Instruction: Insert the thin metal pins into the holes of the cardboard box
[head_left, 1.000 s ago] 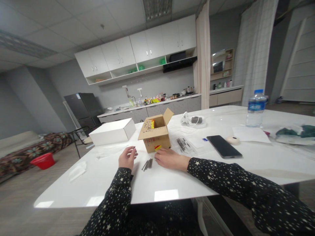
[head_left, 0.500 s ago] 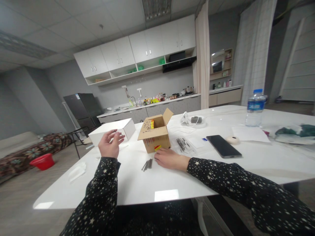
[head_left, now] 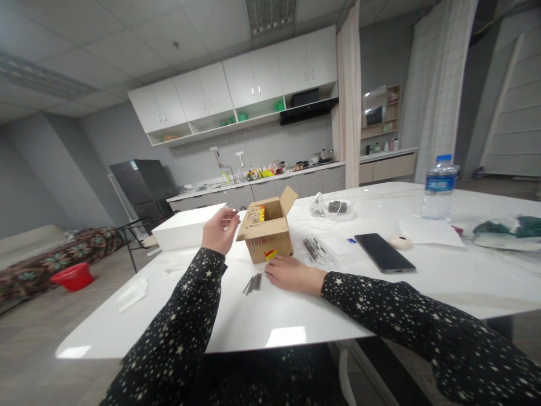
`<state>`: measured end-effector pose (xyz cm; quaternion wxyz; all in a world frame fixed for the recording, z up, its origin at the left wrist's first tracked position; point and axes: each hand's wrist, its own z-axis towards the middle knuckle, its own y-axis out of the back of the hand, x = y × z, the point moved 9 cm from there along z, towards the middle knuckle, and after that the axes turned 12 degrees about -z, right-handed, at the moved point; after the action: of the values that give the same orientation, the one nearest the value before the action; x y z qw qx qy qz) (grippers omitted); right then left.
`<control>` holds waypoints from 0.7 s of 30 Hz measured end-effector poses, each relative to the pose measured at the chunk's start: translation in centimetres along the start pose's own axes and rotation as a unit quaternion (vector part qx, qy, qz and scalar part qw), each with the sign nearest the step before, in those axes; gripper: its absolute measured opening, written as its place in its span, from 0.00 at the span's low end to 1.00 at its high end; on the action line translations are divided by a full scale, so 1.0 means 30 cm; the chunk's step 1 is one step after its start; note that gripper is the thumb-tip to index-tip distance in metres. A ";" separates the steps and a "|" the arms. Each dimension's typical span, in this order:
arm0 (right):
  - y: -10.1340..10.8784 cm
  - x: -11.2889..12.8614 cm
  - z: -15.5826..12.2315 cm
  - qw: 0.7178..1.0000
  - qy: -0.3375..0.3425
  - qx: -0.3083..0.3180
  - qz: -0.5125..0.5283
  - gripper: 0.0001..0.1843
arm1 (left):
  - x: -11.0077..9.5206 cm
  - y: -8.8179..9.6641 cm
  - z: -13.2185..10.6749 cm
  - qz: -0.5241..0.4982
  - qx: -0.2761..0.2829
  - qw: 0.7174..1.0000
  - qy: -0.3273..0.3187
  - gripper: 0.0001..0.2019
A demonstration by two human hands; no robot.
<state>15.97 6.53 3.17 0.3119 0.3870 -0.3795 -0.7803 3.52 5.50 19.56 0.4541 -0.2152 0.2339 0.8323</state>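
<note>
My left hand is raised above the table, just left of an open cardboard box, near its folded-out flap. Its fingers are bent toward the thumb, with a tiny pale spot at the tips that is too small to name. Low on the table lies my right hand, palm down, fingers stretched loosely in front of the box, holding nothing I can see. A small row of metal screws rests just left of its fingertips. Inside the box, most of the contents are hidden.
Behind my left hand stands a white box. Right of the cardboard box are a clear bag of dark metal pieces, a phone, a white corded device and a water bottle. Crumpled white plastic lies at left.
My left hand has moved right, from in front of the white box to beside the cardboard box's flap, and its fingers have drawn closer together. My right hand has stayed in place.
</note>
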 end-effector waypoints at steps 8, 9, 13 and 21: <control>0.009 -0.001 0.001 1.000 -0.010 0.006 0.001 0.15 | 0.042 -0.080 -0.013 0.078 0.096 0.992 -0.005 0.08; 0.012 -0.001 0.001 1.000 -0.011 0.006 0.000 0.15 | 0.045 -0.088 -0.016 0.086 0.103 0.991 -0.009 0.08; 0.016 0.000 0.001 1.000 -0.013 0.010 0.008 0.15 | 0.043 -0.111 -0.022 0.109 0.115 0.987 -0.024 0.09; 0.017 0.004 0.003 1.000 -0.011 0.018 0.010 0.16 | 0.024 -0.149 -0.021 0.143 0.140 0.978 -0.050 0.07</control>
<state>15.93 6.23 3.58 0.3091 0.3803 -0.4005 -0.7742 7.09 7.74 17.78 0.3668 -0.0719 0.3539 0.8574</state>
